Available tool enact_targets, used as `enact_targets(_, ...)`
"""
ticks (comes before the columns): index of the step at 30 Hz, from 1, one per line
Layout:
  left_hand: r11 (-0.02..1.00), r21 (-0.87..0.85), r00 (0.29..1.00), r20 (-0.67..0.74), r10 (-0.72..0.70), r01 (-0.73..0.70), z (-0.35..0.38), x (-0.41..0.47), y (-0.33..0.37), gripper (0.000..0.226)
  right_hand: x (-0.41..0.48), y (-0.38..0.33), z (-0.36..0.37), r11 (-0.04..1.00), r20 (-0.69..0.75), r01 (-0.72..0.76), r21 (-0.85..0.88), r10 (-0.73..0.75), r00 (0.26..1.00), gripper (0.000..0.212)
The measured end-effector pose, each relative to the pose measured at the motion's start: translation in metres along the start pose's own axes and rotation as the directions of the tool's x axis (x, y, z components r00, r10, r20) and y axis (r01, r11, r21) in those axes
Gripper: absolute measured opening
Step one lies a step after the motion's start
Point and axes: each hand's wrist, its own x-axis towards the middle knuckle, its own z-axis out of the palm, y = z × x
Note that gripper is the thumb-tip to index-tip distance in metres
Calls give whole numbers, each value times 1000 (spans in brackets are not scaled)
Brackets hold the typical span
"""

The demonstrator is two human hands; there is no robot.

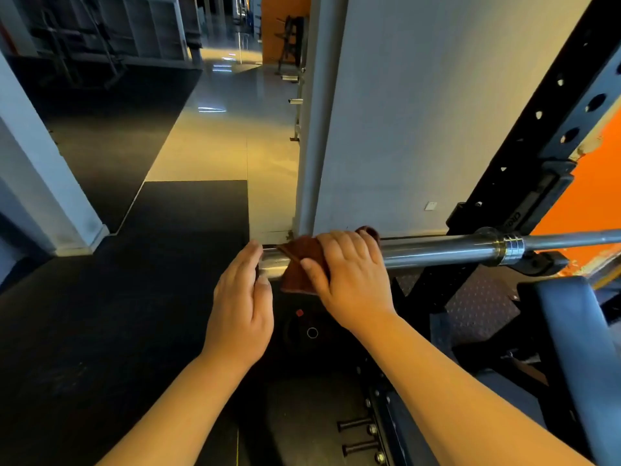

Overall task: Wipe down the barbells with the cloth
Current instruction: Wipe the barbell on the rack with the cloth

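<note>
We see the barbell (437,250) lying level on the rack (544,136), sleeve end at 9 o'clock | our right hand (349,274) clasps the brown cloth (299,260) wrapped around the sleeve | our left hand (243,304) is flat and unclenched against the sleeve's end, gripping nothing.

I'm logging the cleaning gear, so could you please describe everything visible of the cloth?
The cloth is small, reddish-brown and soft-looking, draped over the chrome barbell sleeve near its free end. The right hand presses it against the sleeve, covering most of it; crumpled edges show on both sides of that hand.
</note>
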Motion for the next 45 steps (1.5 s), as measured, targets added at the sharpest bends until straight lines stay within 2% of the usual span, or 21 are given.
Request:
enact_targets(2,998,-29,999,13,-52,53,-4,-5,0,51,-4,-9,2,984,-26,-176,29,177,984,59)
enact_targets(4,990,-57,991,22,-128,129,-8,-11,0,48,-4,-39,8,976,-27,-207,72,209,977,64)
enact_targets(6,981,-92,985,24,-172,173,-11,-18,2,48,-2,-66,13,993,-9,-87,83,88,996,66)
enact_targets(9,977,-98,981,-8,-192,190,-13,-27,5,44,1,-86,21,992,-15,121,39,-121,993,56)
enact_targets(13,938,-149,946,-40,-321,312,-8,-39,16,42,-1,-74,17,891,80,454,8,-453,888,61)
enact_targets(16,942,-143,952,8,-306,304,2,-53,24,36,-7,-41,5,834,75,539,123,-549,833,62)
enact_targets(18,947,-132,956,71,-286,293,12,-60,31,34,-22,-17,-1,843,67,491,220,-515,855,64)
enact_targets(24,949,-46,916,282,-286,311,46,-61,53,41,-50,19,-14,872,135,369,323,-428,894,76)
enact_targets(27,911,-119,892,286,-349,394,48,-55,60,21,-46,0,-16,859,149,271,435,-366,919,70)
enact_targets(29,873,-164,876,244,-416,460,45,-57,55,24,-52,-15,-14,824,180,169,541,-309,934,64)
enact_targets(30,861,-171,868,238,-436,480,43,-63,52,33,-58,-20,-13,805,184,126,579,-280,942,60)
enact_targets(33,821,-163,829,243,-504,547,42,-80,40,86,-77,-29,-9,780,174,42,624,-191,966,54)
enact_targets(34,797,-178,810,245,-532,577,42,-83,38,90,-81,-32,-9,778,176,29,628,-177,968,54)
enact_targets(37,730,-290,785,254,-565,619,39,-83,39,65,-73,-53,-13,792,170,69,606,-214,962,54)
enact_targets(39,709,-391,808,222,-547,587,31,-77,36,55,-58,-70,-18,800,188,89,593,-246,951,52)
enact_targets(42,677,-514,846,241,-475,527,21,-67,17,39,-48,-73,-18,808,296,-1,589,-214,931,47)
enact_targets(43,642,-541,837,281,-470,542,20,-66,10,36,-50,-69,-18,811,326,-33,584,-197,925,45)
enact_targets(45,576,-567,807,373,-458,589,22,-66,-10,45,-57,-62,-13,796,368,-96,597,-166,915,40)
